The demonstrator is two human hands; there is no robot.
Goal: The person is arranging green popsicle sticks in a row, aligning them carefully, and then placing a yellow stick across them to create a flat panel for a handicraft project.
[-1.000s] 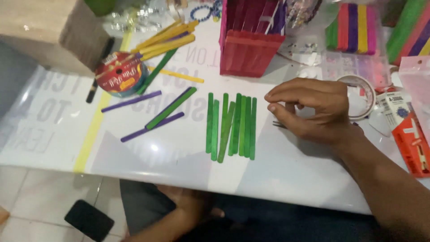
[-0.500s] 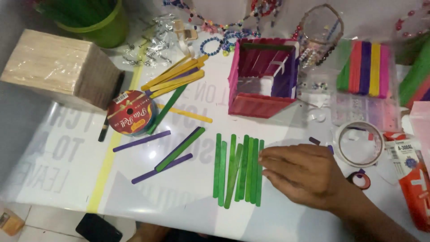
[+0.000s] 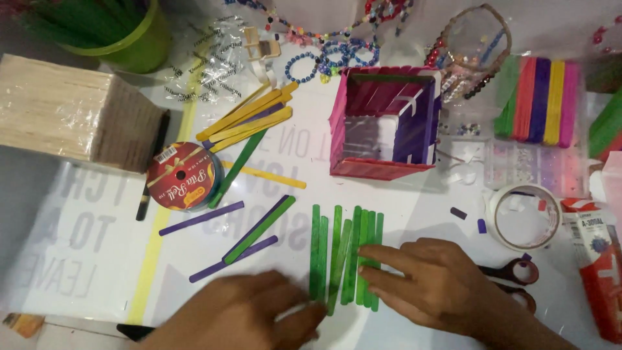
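Several green craft sticks [image 3: 343,249] lie side by side on the white table. My right hand [image 3: 440,285] rests flat on their right side, with fingertips touching the outer sticks. My left hand [image 3: 246,317] lies at the bottom edge, its fingers reaching the lower ends of the left sticks. Neither hand grips anything. Loose purple and green sticks [image 3: 256,232] lie just to the left of the row.
A pink and purple stick box [image 3: 382,123] stands behind the row. Yellow sticks [image 3: 249,116], a ribbon spool [image 3: 180,176], a wrapped block of plain sticks [image 3: 71,113] and a green cup [image 3: 129,32] sit left. Tape roll [image 3: 523,217], scissors [image 3: 515,279], glue bottle [image 3: 599,259] and coloured sticks [image 3: 541,100] sit right.
My left hand has come up from below the table onto its front edge. My right hand has moved down and left onto the green sticks. The camera view has shifted.
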